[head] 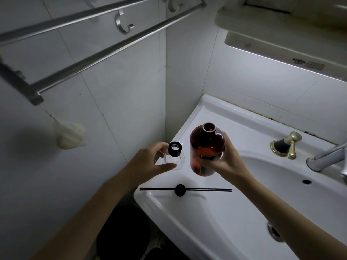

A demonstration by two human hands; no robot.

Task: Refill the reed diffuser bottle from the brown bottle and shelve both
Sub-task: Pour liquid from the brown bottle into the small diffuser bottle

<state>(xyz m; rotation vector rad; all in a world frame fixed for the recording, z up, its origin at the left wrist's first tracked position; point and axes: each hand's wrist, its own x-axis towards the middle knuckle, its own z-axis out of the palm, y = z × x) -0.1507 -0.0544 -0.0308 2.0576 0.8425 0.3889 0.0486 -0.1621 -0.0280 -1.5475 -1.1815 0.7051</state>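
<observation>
The clear glass reed diffuser bottle with a black open neck ring stands on the sink's left rim. My left hand wraps around its left side. The brown bottle, uncapped and with a dark label, is held upright just right of it, above the rim, in my right hand. Two thin black reeds lie flat across the front rim, with a round black cap sitting on them.
The white ceramic sink fills the lower right, with a chrome faucet, a brass handle and a drain. A shelf or cabinet hangs above. Metal towel bars and a bath sponge are at left.
</observation>
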